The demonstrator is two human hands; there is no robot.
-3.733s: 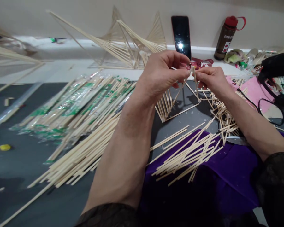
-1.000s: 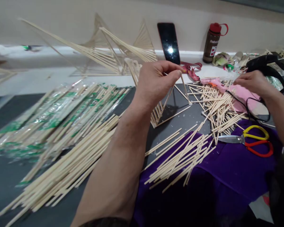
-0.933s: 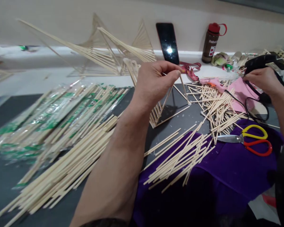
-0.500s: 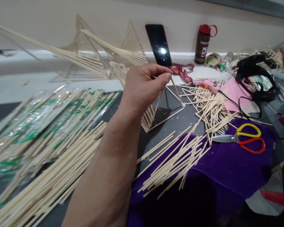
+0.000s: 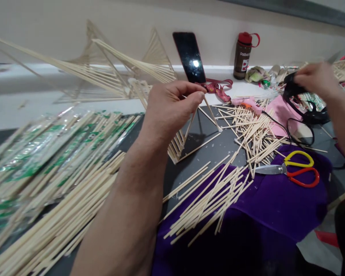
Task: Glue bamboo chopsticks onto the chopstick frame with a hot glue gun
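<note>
My left hand [image 5: 172,109] is closed in a pinch on the top of a thin wooden stick frame [image 5: 190,128]. The frame's slanting sticks run down to the grey tabletop, and a row of parallel sticks shows beneath my wrist. Part of it is hidden behind my hand. My right hand [image 5: 316,80], smeared by motion, is over a black looped object [image 5: 316,117]; its fingers are too blurred to show whether they grip it. A pink glue gun [image 5: 248,103] lies between the hands, on a heap of short sticks [image 5: 258,132].
Scissors [image 5: 287,168] and loose sticks [image 5: 207,203] rest on purple cloth [image 5: 287,207]. Bagged sticks [image 5: 54,153] and long bare sticks [image 5: 74,207] cover the left. A larger stick structure [image 5: 109,76], phone [image 5: 189,57] and bottle [image 5: 243,57] stand along the wall.
My right hand has come in from the right edge, moving left over the black looped object. The left hand keeps its pinch on the stick frame. The whole view has shifted slightly.
</note>
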